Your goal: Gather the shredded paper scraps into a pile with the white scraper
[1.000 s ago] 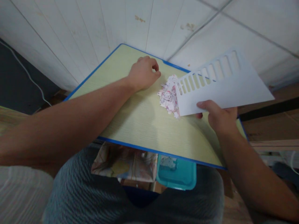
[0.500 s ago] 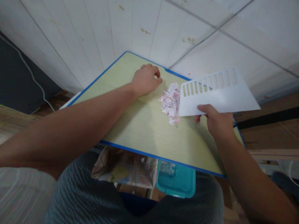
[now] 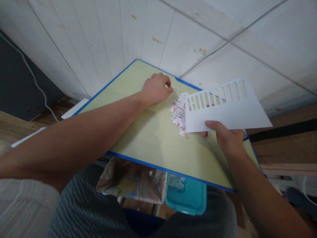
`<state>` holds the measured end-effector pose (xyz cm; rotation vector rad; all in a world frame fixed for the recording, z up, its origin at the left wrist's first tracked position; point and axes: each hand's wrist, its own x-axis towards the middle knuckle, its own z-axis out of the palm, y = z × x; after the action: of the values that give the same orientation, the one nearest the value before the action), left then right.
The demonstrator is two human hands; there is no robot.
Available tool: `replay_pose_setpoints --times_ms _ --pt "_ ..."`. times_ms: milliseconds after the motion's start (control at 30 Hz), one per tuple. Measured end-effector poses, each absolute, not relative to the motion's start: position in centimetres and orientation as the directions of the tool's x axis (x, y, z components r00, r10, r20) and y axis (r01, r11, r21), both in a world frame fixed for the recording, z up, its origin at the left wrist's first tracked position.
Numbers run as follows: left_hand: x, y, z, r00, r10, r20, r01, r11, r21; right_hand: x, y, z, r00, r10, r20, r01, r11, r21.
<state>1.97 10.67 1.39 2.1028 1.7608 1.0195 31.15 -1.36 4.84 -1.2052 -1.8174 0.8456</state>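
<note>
My right hand grips the lower edge of a stiff white sheet, thumb on top and fingers underneath. A row of rounded slots is cut along the sheet's far side. Its left end overlaps a heap of small torn paper scraps, white with pink and red marks. The heap lies on a pale yellow tabletop with a blue edge. Left of the scraps, my left hand rests on the tabletop, its fingers loosely curled and the thumb near the index finger. Nothing shows in it.
Below the table's front edge are a teal plastic container with pale bits in it and a patterned bag. A white panelled wall borders the back, with a grey cable running down it. A dark strap lies right.
The white sheet in my right hand has shifted left and now covers the right part of the scrap heap. My left hand stays in the same place on the table.
</note>
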Motion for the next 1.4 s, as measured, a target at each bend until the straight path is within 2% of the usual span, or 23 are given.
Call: replay_pose_setpoints --times_ms 100,400,600,800,1267,1400 --pt "1.9 10.8 1.1 0.051 0.927 0.372 0.774 -0.272 0.571 30.3 -1.9 5.2 -0.219 0.948 0.229 0.404 0.302 -0.863" --pt "1.7 11.2 0.7 0.057 0.918 0.392 0.771 -0.29 0.567 29.1 -3.0 5.3 -0.311 0.939 0.15 0.398 0.271 -0.877" --pt "1.7 11.6 0.3 0.052 0.915 0.4 0.754 -0.298 0.586 29.6 -2.9 5.5 -0.211 0.958 0.193 0.351 0.259 -0.9" --pt "1.5 11.8 0.0 0.062 0.906 0.418 0.737 -0.324 0.593 30.2 -2.7 5.1 -0.179 0.97 0.163 0.369 0.22 -0.903" --pt "1.6 11.1 0.9 0.068 0.928 0.366 0.72 -0.3 0.626 29.4 -3.9 5.2 -0.244 0.965 0.095 0.404 0.191 -0.895" --pt "1.7 10.9 1.2 0.066 0.934 0.35 0.749 -0.279 0.602 28.7 -4.9 5.4 -0.288 0.954 0.083 0.421 0.205 -0.883"
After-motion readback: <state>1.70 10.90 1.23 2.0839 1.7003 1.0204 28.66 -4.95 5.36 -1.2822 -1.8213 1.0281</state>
